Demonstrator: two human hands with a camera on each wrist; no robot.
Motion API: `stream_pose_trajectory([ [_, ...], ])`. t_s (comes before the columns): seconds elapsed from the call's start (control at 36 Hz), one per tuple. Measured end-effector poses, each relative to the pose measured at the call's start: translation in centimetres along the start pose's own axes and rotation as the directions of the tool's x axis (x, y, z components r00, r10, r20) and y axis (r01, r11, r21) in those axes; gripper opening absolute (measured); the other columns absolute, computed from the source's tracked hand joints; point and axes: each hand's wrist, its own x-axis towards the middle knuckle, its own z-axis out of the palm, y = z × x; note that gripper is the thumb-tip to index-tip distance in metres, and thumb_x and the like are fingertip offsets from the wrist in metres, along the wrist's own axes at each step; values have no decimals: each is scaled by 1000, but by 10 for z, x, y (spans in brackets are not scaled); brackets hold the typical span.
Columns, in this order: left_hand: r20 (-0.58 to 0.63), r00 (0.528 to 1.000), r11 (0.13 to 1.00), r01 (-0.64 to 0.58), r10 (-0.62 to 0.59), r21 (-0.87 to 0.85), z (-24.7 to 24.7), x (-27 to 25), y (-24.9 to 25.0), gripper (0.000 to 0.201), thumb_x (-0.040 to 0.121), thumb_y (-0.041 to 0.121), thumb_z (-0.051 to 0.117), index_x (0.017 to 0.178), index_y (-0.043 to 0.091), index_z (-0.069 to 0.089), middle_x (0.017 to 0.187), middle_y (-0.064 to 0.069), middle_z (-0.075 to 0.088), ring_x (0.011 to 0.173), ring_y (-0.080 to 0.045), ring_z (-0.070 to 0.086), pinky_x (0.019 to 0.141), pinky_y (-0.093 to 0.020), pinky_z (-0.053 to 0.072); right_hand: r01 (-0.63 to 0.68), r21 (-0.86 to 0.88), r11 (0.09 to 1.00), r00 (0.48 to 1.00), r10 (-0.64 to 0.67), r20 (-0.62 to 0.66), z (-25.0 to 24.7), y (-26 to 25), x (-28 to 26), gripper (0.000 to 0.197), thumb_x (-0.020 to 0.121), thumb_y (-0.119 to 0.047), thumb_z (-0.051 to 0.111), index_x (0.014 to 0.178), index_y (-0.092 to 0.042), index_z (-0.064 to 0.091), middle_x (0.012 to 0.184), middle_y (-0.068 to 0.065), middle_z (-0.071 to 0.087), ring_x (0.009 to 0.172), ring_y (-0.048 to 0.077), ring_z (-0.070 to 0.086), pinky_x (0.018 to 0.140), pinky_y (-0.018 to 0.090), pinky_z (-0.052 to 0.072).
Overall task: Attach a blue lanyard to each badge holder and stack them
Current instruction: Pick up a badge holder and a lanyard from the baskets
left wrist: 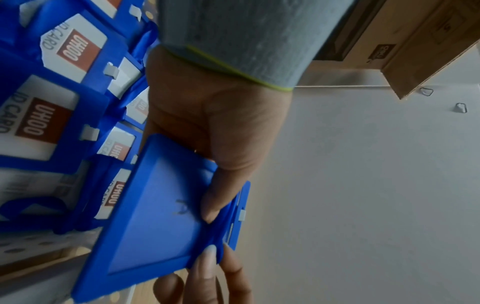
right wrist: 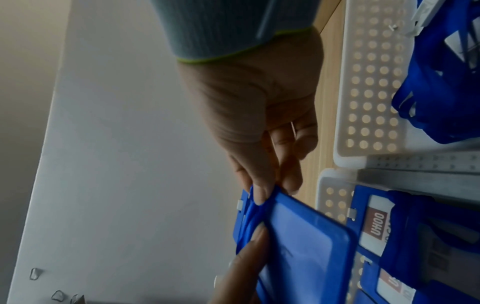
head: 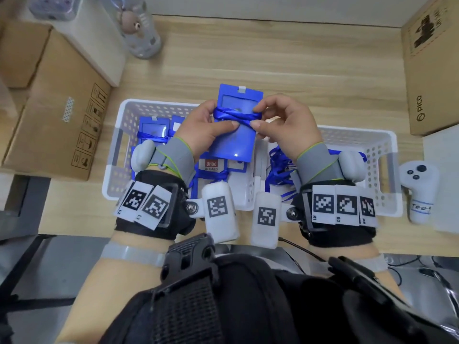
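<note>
Both hands held one blue rectangular plastic badge holder (head: 237, 122) in the air above the white perforated plastic basket (head: 124, 120) on the wooden table (head: 298, 70). Left hand (head: 201, 127) gripped its left edge, thumb pressed flat on the face. Right hand (head: 285, 122) pinched the blue ribbon lanyard (head: 236, 116), which lay wound across the holder's middle. Finished holders with lanyards (head: 151, 135) lay in the basket below; loose blue lanyards (head: 280, 167) were heaped in the right-hand basket. Risk: if the pinch slackens, the wrap likely springs loose and unwinds. A tilted holder could slip from the left thumb's hold.
</note>
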Motion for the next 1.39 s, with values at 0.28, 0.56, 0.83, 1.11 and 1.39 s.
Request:
stream_pose_trajectory([
  [0.28, -51, 999, 1000, -13, 14, 11, 2, 6, -5, 18, 76, 7, 69, 87, 17, 59, 74, 7, 70, 66, -7, 66, 67, -24, 56, -50, 115, 992, 998, 48, 28, -1, 2, 0, 28, 83, 3, 60, 71, -17, 46, 51, -7, 58, 44, 1, 59, 45, 12, 36],
  [0.56, 35, 995, 993, 88, -91, 84, -5, -3, -8, 13, 89, 13, 57, 76, 16, 60, 58, 13, 68, 57, 2, 63, 53, -16, 51, -130, 577, 806, 987, 161, -2, 0, 1, 0, 20, 96, -5, 41, 77, -13, 43, 58, -6, 66, 50, 4, 61, 50, 15, 45],
  [0.83, 88, 993, 936, 43, -78, 349, -22, -8, -8, 17, 82, 9, 67, 78, 25, 66, 64, 17, 68, 64, 2, 62, 68, -17, 52, 39, 611, 791, 989, 56, -135, -1, -6, -3, 18, 95, -4, 42, 79, -13, 42, 64, -3, 69, 53, 7, 61, 55, 16, 49],
  [1.11, 51, 998, 956, 24, -41, 293, -32, -14, -5, 40, 85, -8, 58, 107, 26, 53, 88, -1, 65, 77, -8, 65, 83, -30, 53, -103, 397, 912, 991, 128, -39, -5, 3, -7, 18, 91, -5, 52, 78, -15, 45, 52, -3, 63, 42, 7, 54, 47, 16, 44],
  [1.39, 50, 998, 890, 21, -49, 456, -30, -15, 1, 40, 79, -3, 66, 104, 27, 64, 89, 3, 66, 86, -12, 59, 85, -27, 50, -210, 72, 975, 978, 210, 7, -2, 8, -7, 14, 84, -9, 63, 80, -21, 58, 82, -1, 60, 49, 4, 53, 45, 13, 38],
])
